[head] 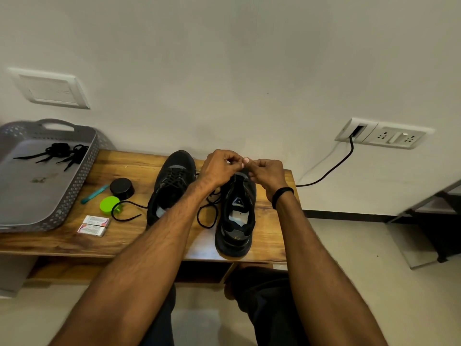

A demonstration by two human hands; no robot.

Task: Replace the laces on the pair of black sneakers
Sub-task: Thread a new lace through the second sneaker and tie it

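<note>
Right now both black sneakers sit on the table [129, 168], mid-frame, side by side, not touching. Laced shoe [172, 188] is left of centre: black mesh upper w/ grey panels, laces crossed up the front, grey insole showing. Its long axis runs bottom-to-top of frame, tilted a bit right; toe at top near the wall, heel toward the viewer. Open shoe [237, 218] is right of centre: same black/grey look, tongue w/ small logo, insole visible. It runs nearly straight bottom-to-top, heel at the table's near edge, toe at top hidden under the hands.

Left hand [219, 168] and right hand [267, 176] meet above the open shoe's toe end, fingers curled, tips pinched together. They appear to pinch the lace [207, 216]; the pinched bit is too small to be sure. That lace loops loose betw. the two shoes and climbs toward the left hand. Wristband [283, 196] on the right wrist.

Another lace [124, 212] curls on the table left of the laced shoe. Near it: green lid [108, 204], black tin [122, 188], teal pen [94, 194], two small boxes [93, 225]. Grey tray [37, 196] at far left holds a bundle of laces [62, 152]. Wall socket [384, 136] at right, w/ a black cable [331, 168] plugged in.
</note>
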